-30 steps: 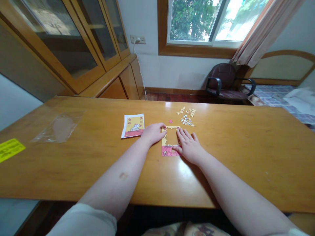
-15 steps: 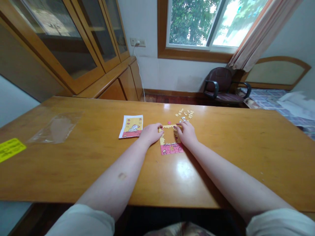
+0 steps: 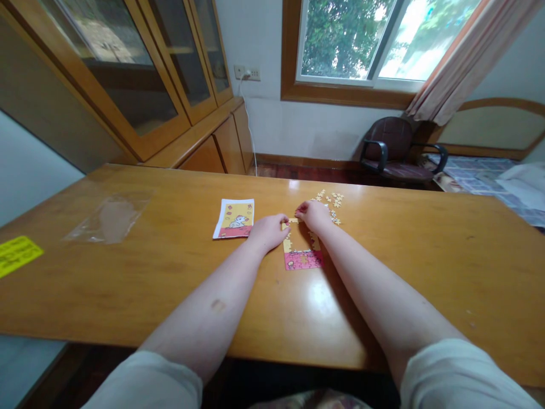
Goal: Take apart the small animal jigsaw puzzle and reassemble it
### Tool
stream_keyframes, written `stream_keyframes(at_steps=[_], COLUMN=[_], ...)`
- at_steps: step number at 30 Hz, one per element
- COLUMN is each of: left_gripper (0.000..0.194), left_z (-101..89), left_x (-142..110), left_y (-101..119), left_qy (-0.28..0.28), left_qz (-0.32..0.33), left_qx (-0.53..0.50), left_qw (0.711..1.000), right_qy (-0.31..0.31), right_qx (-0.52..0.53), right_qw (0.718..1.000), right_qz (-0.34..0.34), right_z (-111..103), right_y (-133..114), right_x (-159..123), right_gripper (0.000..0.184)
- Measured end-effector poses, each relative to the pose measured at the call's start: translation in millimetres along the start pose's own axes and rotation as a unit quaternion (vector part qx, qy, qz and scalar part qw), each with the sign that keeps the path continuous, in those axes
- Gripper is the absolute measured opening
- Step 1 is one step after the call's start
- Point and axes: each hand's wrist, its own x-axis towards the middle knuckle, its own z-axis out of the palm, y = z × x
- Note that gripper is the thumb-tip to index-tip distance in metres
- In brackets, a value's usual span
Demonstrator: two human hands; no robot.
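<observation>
A partly assembled jigsaw puzzle [image 3: 303, 260] lies on the table, its yellow and pink border joined around a hollow middle where wood shows. My left hand [image 3: 269, 232] rests at its upper left corner, thumb and forefinger curled against the edge. Just beyond the top edge, my right hand [image 3: 314, 215] has its fingertips pinched together, and whatever is between them is hidden. Loose jigsaw pieces [image 3: 338, 199] lie scattered behind my right hand, partly covered by it. Left of my left hand is a picture sheet [image 3: 237, 220] with a white animal on yellow and pink.
The wooden table [image 3: 179, 272] bears a clear plastic bag [image 3: 114, 218] and a yellow label [image 3: 19, 254] on the left. Past the far edge stand a glass-door cabinet [image 3: 140, 132], an office chair [image 3: 389, 145] and a bed [image 3: 481, 176].
My right hand has moved from the puzzle's upper right corner up and left, over where a loose pink piece lay. My left hand stays at its corner. The view has shifted slightly.
</observation>
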Motion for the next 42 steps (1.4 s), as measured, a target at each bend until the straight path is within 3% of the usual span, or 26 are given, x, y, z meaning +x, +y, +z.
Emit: stream_keyframes(at_steps=[5, 9, 12, 15, 19, 26, 42], left_gripper=[0.035, 0.036, 0.035, 0.035, 0.035, 0.035, 0.035], left_z=[0.7, 2.1, 2.3, 1.9, 1.5, 1.8, 1.0], left_x=[0, 1, 2, 3, 3, 3, 2], left_y=[0, -1, -2, -3, -3, -3, -3], left_qy=[-0.001, -0.002, -0.004, -0.005, -0.004, -0.005, -0.004], left_qz=[0.0, 0.001, -0.003, -0.002, -0.001, -0.006, -0.003], left_qx=[-0.005, -0.005, -0.005, -0.003, -0.005, -0.001, 0.001], left_qw=[1.0, 1.0, 1.0, 1.0, 1.0, 1.0, 1.0], right_qy=[-0.009, -0.06, -0.09, -0.104, -0.112, -0.181, -0.15], right_qx=[0.188, 0.354, 0.404, 0.345, 0.21, 0.234, 0.15], right_qw=[0.982, 0.932, 0.907, 0.93, 0.971, 0.955, 0.977], right_qz=[0.005, 0.038, 0.077, 0.079, 0.016, 0.021, 0.022], right_z=[-12, -29, -37, -39, -39, -35, -27], right_y=[5, 8, 13, 16, 12, 10, 7], right_x=[-14, -47, -78, -103, -115, -116, -117], right_gripper=[0.011, 0.017, 0.016, 0.017, 0.014, 0.013, 0.011])
